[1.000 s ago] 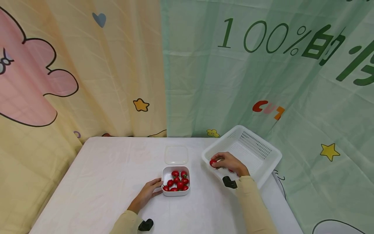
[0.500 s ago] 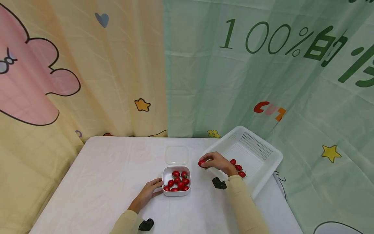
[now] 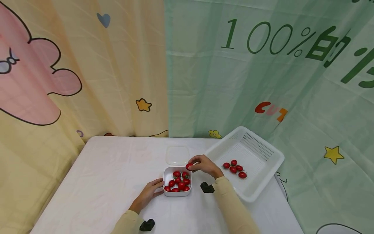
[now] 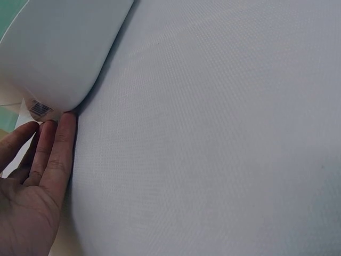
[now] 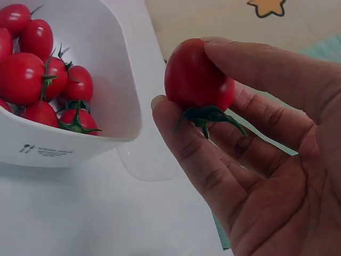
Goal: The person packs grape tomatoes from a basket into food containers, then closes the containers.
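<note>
My right hand [image 3: 205, 165] pinches a cherry tomato [image 5: 196, 77] between thumb and fingers, its green stem showing in the right wrist view. It hovers beside the upper right corner of a small white box [image 3: 177, 194]. Several cherry tomatoes [image 3: 181, 185] lie inside that box. With fairly straight fingers, my left hand [image 3: 148, 194] touches the box's left side. In the left wrist view, its fingertips [image 4: 67, 118] meet the box wall next to a barcode label.
A white perforated basket [image 3: 264, 175] stands on the right of the table with several cherry tomatoes [image 3: 233, 169] in it. Just behind the box lies a clear lid [image 3: 177, 155]. Curtains [image 3: 193, 81] hang beyond the table's back edge.
My right hand has moved left from the basket to the box, carrying the cherry tomato. The tomatoes in the basket have come into view. My left hand stays against the box.
</note>
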Tool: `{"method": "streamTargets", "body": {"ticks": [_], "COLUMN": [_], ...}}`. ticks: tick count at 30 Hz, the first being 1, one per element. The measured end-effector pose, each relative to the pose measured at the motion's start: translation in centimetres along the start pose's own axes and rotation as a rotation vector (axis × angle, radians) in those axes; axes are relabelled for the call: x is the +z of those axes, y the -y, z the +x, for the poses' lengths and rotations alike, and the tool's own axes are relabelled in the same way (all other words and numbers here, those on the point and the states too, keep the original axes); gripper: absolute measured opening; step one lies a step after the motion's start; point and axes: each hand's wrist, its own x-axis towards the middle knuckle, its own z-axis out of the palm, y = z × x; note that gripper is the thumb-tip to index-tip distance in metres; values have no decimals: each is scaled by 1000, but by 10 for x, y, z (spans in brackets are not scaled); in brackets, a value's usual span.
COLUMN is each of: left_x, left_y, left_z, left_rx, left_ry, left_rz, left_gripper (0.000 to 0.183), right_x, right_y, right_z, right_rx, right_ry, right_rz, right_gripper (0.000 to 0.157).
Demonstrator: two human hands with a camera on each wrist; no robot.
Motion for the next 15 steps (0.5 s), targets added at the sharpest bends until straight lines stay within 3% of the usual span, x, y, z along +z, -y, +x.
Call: {"method": "streamTargets", "body": {"ticks": [15], "left_x": [0], "left_y": [0], "left_z": [0], "left_rx": [14], "left_ry": [9], "left_rz": [-2], "left_gripper": [61], "right_x": [39], "right_y": [-6], "right_z": [18], "right_rx": [15], "right_ry": [-30], "right_rz": [6], "right_gripper": [23]}}
